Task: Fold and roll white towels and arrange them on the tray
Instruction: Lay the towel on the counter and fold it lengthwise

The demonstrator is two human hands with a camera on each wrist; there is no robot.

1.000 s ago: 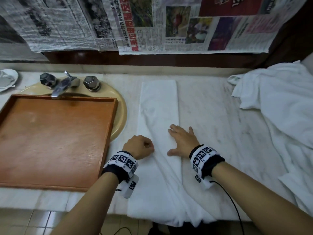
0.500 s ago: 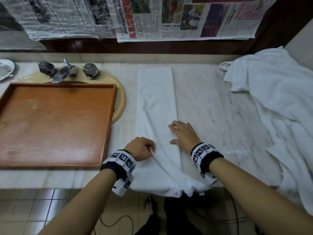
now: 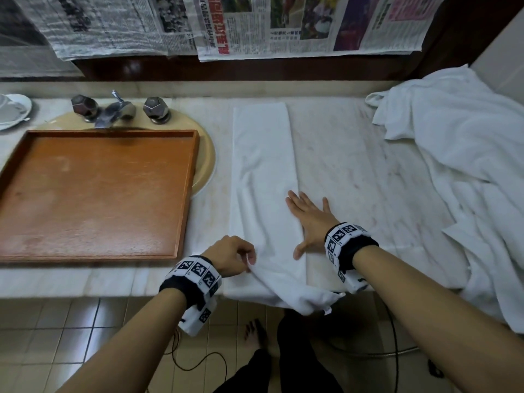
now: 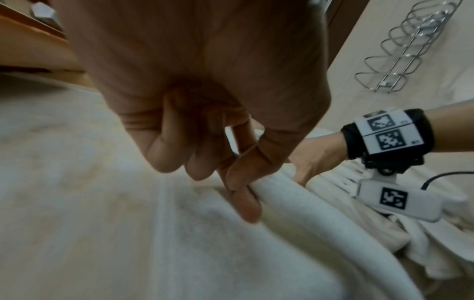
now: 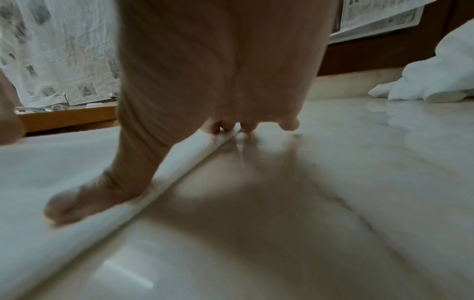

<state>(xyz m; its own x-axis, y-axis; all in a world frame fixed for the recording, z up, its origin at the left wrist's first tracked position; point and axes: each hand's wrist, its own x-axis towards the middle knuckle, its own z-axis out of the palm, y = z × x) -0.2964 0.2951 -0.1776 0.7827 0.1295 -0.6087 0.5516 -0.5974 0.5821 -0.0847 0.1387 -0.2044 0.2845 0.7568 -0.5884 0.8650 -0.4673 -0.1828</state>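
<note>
On the far left a white dish (image 3: pixel 12 110) sits at the counter's edge; beside it the wooden tray (image 3: pixel 187 199) rests over the beige basin (image 3: pixel 208 163), below the faucet (image 3: pixel 112 113), and holds no towels, so the arranging has, by the look of it, not begun; to the tray's right a white towel (image 3: pixel 263 165) lies on the marble counter (image 3: pixel 354 171) as a long narrow strip running away from the person, its near end spilling over the counter's front edge, which suggests the folding is done or nearly so and the rolling is still to come; the left hand (image 3: pixel 231 255) pinches a raised fold of the towel's near portion between thumb and forefinger, the other fingers curled in, a narrow grip confirmed by the left wrist view (image 4: pixel 231 162); the right hand (image 3: pixel 310 222) lies flat and spread, fingers straight, along the strip's right edge, thumb on the cloth and some fingers on bare marble, holding nothing; on the far right a heap of loose white towels (image 3: pixel 467 180) lies crumpled on the counter, unfolded and waiting; newspaper sheets (image 3: pixel 283 24) hang along the wall behind; judged from this, the job is at an early stage, with one towel in hand and the rest untouched.
</note>
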